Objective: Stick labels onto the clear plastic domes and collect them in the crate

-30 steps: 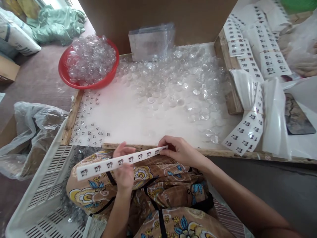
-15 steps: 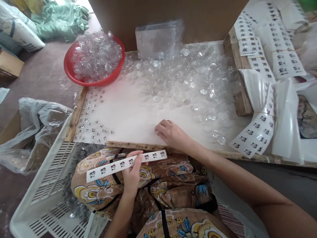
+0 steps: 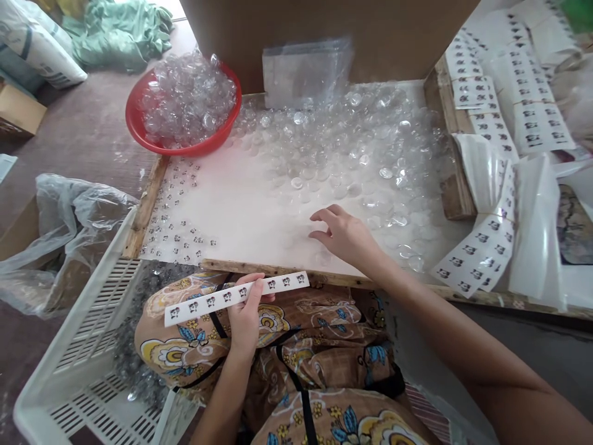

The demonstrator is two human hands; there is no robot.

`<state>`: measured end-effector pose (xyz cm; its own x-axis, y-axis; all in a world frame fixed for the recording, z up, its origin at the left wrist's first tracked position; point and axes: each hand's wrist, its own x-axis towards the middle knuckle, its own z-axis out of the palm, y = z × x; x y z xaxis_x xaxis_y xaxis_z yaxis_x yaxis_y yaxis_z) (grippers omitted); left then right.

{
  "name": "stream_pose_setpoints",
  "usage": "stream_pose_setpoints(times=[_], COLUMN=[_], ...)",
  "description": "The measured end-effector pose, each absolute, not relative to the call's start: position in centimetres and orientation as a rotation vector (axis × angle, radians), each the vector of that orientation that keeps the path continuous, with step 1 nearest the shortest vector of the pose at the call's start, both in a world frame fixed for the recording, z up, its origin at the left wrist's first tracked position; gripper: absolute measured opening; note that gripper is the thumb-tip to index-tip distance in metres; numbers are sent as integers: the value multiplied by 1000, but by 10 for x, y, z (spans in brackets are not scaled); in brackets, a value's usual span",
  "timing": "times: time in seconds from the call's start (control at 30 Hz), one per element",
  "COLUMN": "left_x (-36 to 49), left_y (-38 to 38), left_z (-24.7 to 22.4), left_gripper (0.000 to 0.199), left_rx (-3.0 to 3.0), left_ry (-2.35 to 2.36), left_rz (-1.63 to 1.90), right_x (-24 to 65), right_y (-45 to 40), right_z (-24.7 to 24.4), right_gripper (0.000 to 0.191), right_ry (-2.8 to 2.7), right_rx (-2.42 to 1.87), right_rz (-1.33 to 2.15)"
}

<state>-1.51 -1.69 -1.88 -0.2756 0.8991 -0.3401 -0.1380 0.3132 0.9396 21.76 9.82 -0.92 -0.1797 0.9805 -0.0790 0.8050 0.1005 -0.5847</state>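
Over the white tray [image 3: 227,207], the right hand [image 3: 346,237] has shifted farther and rightward, thumb and fingers parted; near left, the left hand [image 3: 246,318] pinches the panda-sticker strip [image 3: 204,303]. Crowded clear discs [image 3: 364,160] could scatter if brushed.

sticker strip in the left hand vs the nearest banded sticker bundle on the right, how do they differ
The sticker strip shows a single row of prints; the sticker bundle shows several rows.
The strip runs nearly straight; the bundle bends and is pinched in partway along.
The strip is held in the left hand; no hand touches the bundle.
Both are white with small dark printed figures.
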Motion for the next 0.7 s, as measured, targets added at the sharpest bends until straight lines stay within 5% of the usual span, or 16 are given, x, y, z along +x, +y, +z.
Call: stream_pose_setpoints(times=[0.27, 0.53, 0.7], left_x=[-9, -12, -12], left_y=[-11, -14, -17], left_z=[-18, -19, -13], left_gripper=[25, 25, 26], left_rx=[707, 771, 912], left_ry=[1482, 1523, 1470], left_rz=[1235, 1277, 1192], right_x=[208, 206, 198], right_y=[94, 62, 45], right_z=[-16, 11, 7], right_gripper=[24, 14, 15], right_ry=[-2195, -2062, -2023], right_rx=[-1637, -1225, -1188], right_rz=[675, 1179, 1086])
